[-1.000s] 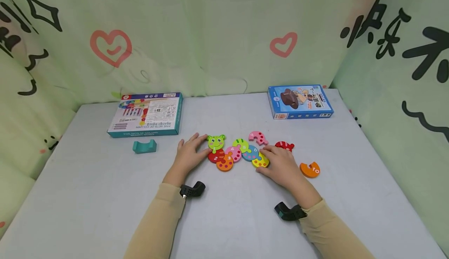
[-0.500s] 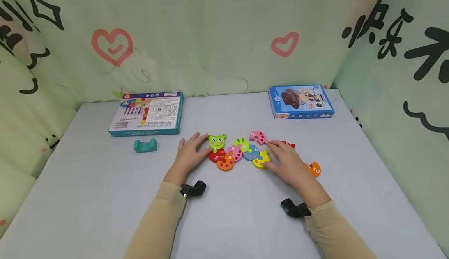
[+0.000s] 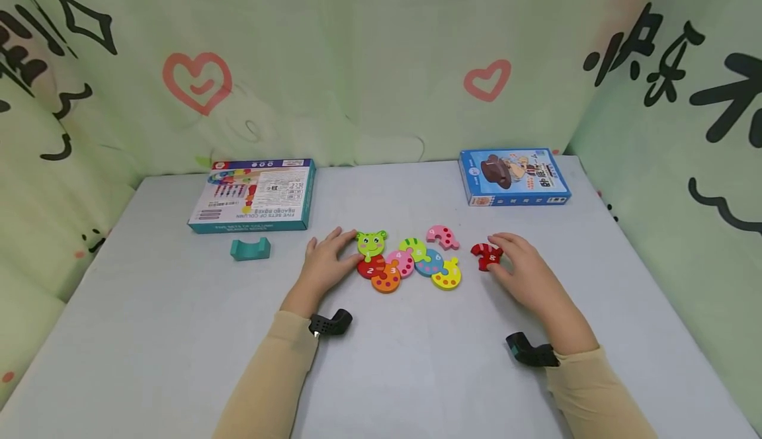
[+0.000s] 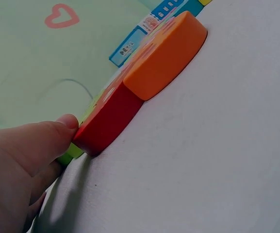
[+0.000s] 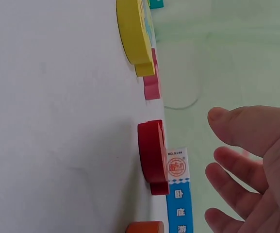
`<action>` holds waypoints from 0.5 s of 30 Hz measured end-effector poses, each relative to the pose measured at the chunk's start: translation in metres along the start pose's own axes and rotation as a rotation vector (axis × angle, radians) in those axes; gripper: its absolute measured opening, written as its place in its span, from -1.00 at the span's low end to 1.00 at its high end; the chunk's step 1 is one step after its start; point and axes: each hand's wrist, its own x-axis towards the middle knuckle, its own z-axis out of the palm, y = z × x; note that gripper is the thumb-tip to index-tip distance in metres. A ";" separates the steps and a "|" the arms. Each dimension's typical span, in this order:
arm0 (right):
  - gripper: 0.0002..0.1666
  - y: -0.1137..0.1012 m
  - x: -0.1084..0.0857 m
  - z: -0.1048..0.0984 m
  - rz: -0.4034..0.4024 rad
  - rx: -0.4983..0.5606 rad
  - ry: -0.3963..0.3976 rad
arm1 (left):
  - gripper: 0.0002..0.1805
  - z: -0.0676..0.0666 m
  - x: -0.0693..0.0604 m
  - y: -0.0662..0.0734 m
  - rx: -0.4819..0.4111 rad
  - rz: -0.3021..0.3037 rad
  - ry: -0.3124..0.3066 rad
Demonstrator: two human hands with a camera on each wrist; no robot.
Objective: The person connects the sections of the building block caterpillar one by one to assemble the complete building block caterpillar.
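A chain of linked caterpillar puzzle pieces lies mid-table, led by a green smiling head piece [image 3: 372, 243]. My left hand [image 3: 324, 266] holds that head between thumb and fingers; in the left wrist view, the thumb is beside the red number 2 piece [image 4: 110, 121]. The chain's right end is a yellow spotted piece [image 3: 447, 275]. To its right lies a loose red striped piece [image 3: 487, 256]. My right hand [image 3: 530, 274] hovers over it, thumb and fingers spread apart; the right wrist view shows a gap between hand and piece. A loose pink spotted piece [image 3: 442, 236] lies behind the chain.
Partly visible in the right wrist view is an orange piece [image 5: 145, 227]; my right hand hides it from the head view. A teal block [image 3: 250, 249] lies on the left. Two boxes stand at the back, one white and teal [image 3: 256, 194], one blue [image 3: 514, 176].
My right hand has left the yellow piece and moved right to the red striped piece. My left hand stays at the green head. The view has shifted slightly.
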 end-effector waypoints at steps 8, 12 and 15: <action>-0.37 0.005 0.009 0.007 -0.021 0.048 -0.030 | -0.37 0.000 0.001 -0.001 0.001 0.002 -0.003; -0.39 0.009 0.010 0.008 -0.001 0.040 -0.035 | -0.37 0.001 0.000 -0.001 0.001 -0.001 -0.007; -0.37 0.013 0.011 0.009 -0.003 0.033 -0.044 | -0.37 0.002 0.000 -0.001 0.001 -0.003 -0.001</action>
